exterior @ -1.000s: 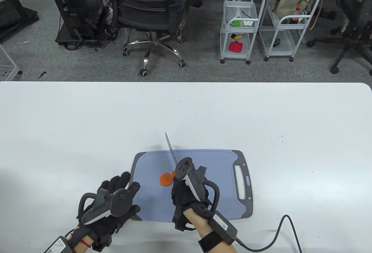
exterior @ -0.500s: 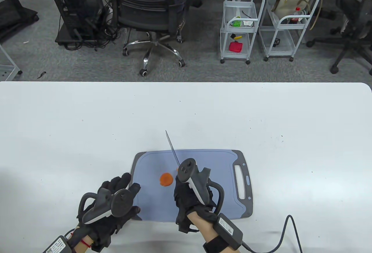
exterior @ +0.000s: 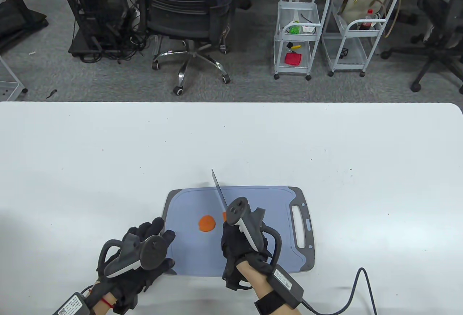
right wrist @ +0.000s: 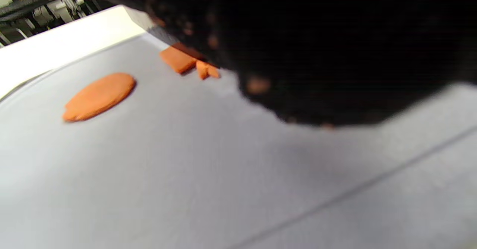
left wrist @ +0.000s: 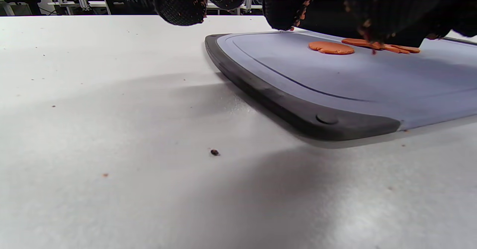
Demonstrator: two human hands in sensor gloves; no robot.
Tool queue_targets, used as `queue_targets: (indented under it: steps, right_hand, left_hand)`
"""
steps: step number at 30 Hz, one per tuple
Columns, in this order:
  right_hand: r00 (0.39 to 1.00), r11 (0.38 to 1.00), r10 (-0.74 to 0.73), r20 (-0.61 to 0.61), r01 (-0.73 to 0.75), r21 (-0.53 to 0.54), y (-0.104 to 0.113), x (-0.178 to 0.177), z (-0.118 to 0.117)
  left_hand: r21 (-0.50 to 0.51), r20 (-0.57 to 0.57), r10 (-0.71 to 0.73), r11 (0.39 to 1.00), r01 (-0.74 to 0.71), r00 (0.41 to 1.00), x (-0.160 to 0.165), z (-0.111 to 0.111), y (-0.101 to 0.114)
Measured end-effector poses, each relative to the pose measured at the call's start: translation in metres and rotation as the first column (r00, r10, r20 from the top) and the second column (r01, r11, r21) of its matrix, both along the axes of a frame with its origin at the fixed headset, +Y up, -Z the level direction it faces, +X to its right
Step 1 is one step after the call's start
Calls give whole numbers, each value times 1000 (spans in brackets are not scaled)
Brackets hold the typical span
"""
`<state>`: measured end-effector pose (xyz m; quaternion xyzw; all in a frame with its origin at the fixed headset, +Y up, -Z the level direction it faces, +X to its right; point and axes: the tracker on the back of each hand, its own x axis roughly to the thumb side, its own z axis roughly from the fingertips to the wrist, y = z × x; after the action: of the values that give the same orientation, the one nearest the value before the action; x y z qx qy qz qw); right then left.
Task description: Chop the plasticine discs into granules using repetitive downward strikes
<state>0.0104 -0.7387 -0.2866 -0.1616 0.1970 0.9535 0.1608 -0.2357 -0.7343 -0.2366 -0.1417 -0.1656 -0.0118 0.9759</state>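
An orange plasticine disc (exterior: 207, 223) lies whole on the blue-grey cutting board (exterior: 275, 202); it also shows in the left wrist view (left wrist: 331, 47) and the right wrist view (right wrist: 98, 95). Cut orange pieces (right wrist: 188, 63) lie just right of it, under the knife. My right hand (exterior: 240, 244) grips the knife handle, and the blade (exterior: 219, 190) points away to the upper left over the board. My left hand (exterior: 144, 248) rests on the board's left front corner (left wrist: 324, 120), fingers spread.
The board has a dark rim and a handle slot (exterior: 300, 226) on its right side. A cable (exterior: 352, 289) runs off the right wrist along the white table (exterior: 108, 155). Chairs and carts stand on the floor beyond the table's far edge.
My right hand and the knife have shifted to the right, away from the whole disc, baring cut pieces beside the blade. The left hand has stayed in place.
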Motion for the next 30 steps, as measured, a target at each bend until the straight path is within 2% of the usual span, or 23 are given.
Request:
queue_targets:
  steps: [3,4,5,6,8,11,12,14,17,23,25,26,28,30]
  right_hand:
    - [1000,999,-17,-11,17,-42,-8,2,-6]
    - [999,999,-44,-9,44,-19,-11,4,-6]
    - [997,996,-75,14,74,47,-15,4,-6]
    - [998,998,-64,3,64,23,-14,4,-6]
    - [999,995,-47,-18,48,82,-14,3,-6]
    - [998,994,-59,-38,62,88,-9,2,-4]
    - [993,983,-114,-33,118,138,-1,3,1]
    - [997,984,-79,-19,82,159,11,5,4]
    - [1000,996,-22,-19,23,86,13,7,5]
    - [995,991,103,-3,-102,90,-3,2,5]
    - [997,996,78,-8,-78,34,-10,1,0]
    - [1000,1000,7,4,-6,-18,-11,6,-5]
    - [998,998,-64,17,64,-18,-14,12,-11]
    - [1000,1000,-4,-3,4,12,-12,8,-9]
  left_hand:
    - [-12,-6,-9,1000,9,1000,1,-1,-2]
    - [-13,-7,-7,1000,7,1000,1,-2,-2]
    - [-17,-9,-5,1000,4,1000,2,-3,-3]
    - [-19,-10,-6,1000,6,1000,3,-3,-3]
    - [-26,-12,-9,1000,8,1000,3,-4,-5]
    - [-28,-7,-17,999,16,1000,2,-2,-5]
    - [-19,-10,-14,1000,14,1000,1,-2,-4]
    - [-17,-27,-5,1000,5,1000,-3,-3,-2]
    - [-5,-36,6,1000,-7,999,-6,-5,1]
    - [-15,-21,-10,1000,10,1000,-4,-4,-2]
    - [-23,-18,-10,1000,9,1000,-3,-4,-3]
    - [-24,-19,-10,1000,9,1000,-2,-4,-3]
    - [-30,-22,-12,999,11,1000,0,-5,-4]
    - [-29,-12,-20,999,19,1000,2,-5,-4]
